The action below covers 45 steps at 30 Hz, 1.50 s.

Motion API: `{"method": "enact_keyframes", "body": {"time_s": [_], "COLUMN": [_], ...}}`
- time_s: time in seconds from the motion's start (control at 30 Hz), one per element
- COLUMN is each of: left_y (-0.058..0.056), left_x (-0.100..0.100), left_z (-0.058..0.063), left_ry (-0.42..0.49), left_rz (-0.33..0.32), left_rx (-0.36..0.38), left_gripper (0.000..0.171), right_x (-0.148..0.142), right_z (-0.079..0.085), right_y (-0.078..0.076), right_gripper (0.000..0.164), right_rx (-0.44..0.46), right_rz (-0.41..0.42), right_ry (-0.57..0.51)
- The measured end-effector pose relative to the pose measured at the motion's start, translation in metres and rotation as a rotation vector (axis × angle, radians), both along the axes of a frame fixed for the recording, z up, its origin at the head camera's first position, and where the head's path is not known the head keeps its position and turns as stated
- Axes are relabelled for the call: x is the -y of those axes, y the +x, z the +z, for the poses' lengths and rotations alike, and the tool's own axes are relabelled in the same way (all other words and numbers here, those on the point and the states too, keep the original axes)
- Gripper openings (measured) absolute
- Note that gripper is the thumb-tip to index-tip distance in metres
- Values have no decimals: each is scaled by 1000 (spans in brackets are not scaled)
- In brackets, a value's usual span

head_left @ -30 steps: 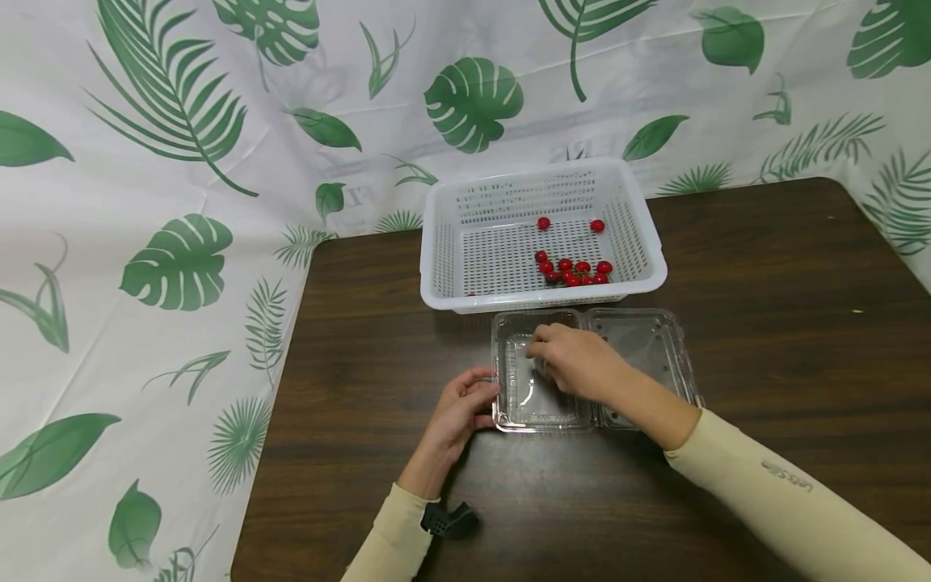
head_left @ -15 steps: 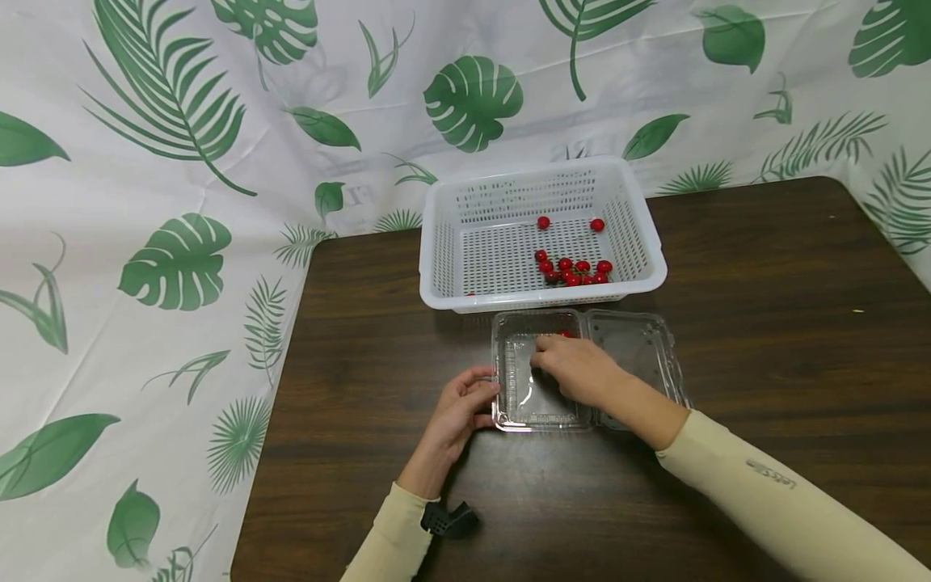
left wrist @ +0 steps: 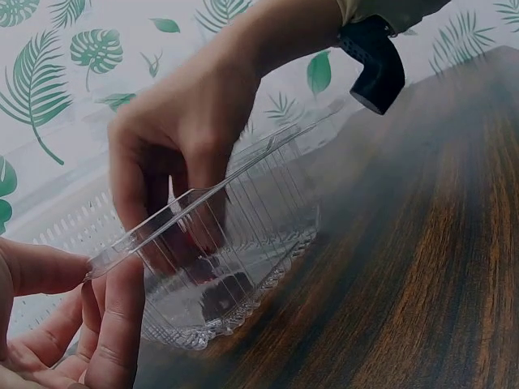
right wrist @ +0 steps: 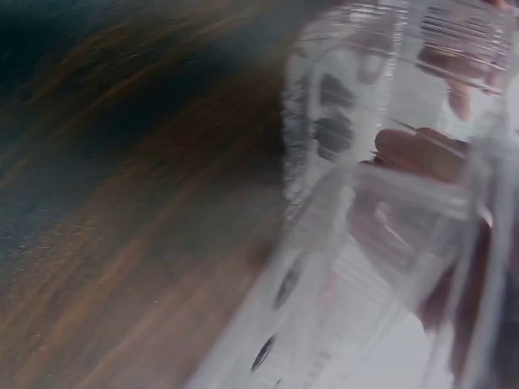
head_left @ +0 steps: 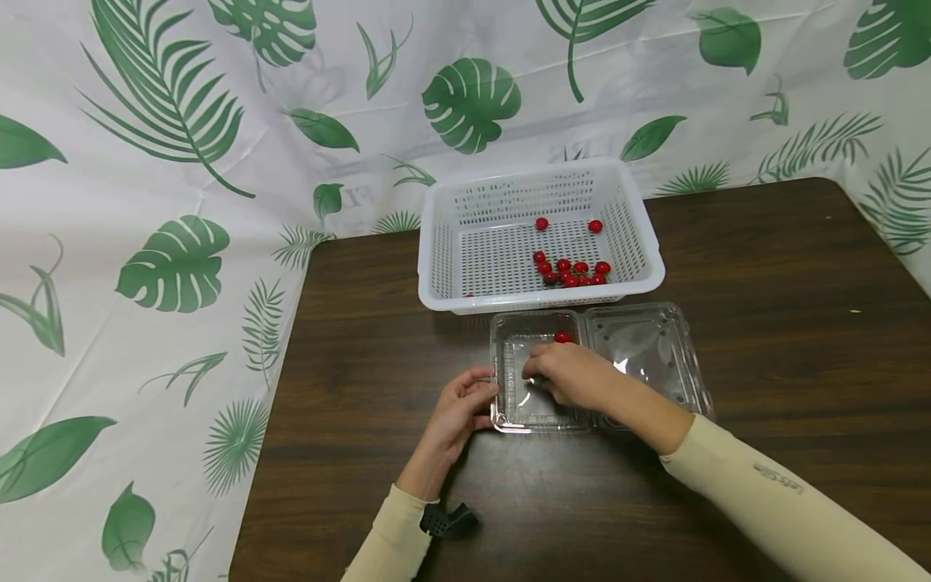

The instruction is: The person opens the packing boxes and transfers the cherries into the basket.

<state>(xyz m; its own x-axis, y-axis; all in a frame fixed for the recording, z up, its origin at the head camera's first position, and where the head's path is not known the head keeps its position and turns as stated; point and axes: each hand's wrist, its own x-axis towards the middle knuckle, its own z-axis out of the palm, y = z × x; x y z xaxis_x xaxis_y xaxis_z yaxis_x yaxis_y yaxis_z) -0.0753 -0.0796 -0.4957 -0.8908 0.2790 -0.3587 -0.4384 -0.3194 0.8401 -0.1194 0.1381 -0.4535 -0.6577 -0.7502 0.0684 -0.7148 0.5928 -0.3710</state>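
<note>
A clear plastic clamshell box (head_left: 541, 419) lies open on the table, its lid (head_left: 655, 343) folded out to the right. My left hand (head_left: 463, 404) pinches the box's left rim; the left wrist view has the thumb over the rim, fingers below. My right hand (head_left: 570, 373) reaches down into the box, fingers bent together. A bit of red shows between its fingertips in the left wrist view, apparently a cherry, mostly hidden. Another red cherry (head_left: 562, 337) sits in the box's far right corner. The right wrist view is blurred, showing clear plastic and fingers behind it.
Behind the box, nearly against it, stands a white perforated basket (head_left: 480, 304) with several red cherries (head_left: 580, 267), most grouped near its front right. The dark wooden table (head_left: 764, 339) backs onto a leaf-print curtain (head_left: 385, 121).
My right hand has shifted slightly toward me inside the box, uncovering a cherry in the far right corner. The lid has wobbled. My left hand has stayed on the rim.
</note>
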Motion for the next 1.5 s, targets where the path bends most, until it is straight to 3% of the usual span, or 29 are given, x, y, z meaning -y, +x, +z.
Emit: {"method": "enact_keyframes", "body": {"time_s": [0.33, 0.53, 0.73, 1.03, 1.5], "left_y": [1, 1, 1, -2, 1], "left_x": [1, 2, 1, -1, -2], "left_z": [1, 0, 1, -1, 0], "left_ry": [7, 2, 2, 4, -13], "left_rz": [-2, 4, -1, 2, -8], "left_rx": [-10, -7, -8, -4, -11], "left_gripper": [31, 31, 34, 38, 39], "right_x": [1, -6, -19, -39, -63], "right_z": [37, 57, 67, 71, 59], "right_y": [5, 0, -8, -23, -43], "right_gripper": [26, 26, 28, 28, 36], "right_rx": [66, -9, -55, -97, -123], "right_rz": [6, -36, -104, -205, -403], "right_ry": [-170, -300, -392, -429, -488]}}
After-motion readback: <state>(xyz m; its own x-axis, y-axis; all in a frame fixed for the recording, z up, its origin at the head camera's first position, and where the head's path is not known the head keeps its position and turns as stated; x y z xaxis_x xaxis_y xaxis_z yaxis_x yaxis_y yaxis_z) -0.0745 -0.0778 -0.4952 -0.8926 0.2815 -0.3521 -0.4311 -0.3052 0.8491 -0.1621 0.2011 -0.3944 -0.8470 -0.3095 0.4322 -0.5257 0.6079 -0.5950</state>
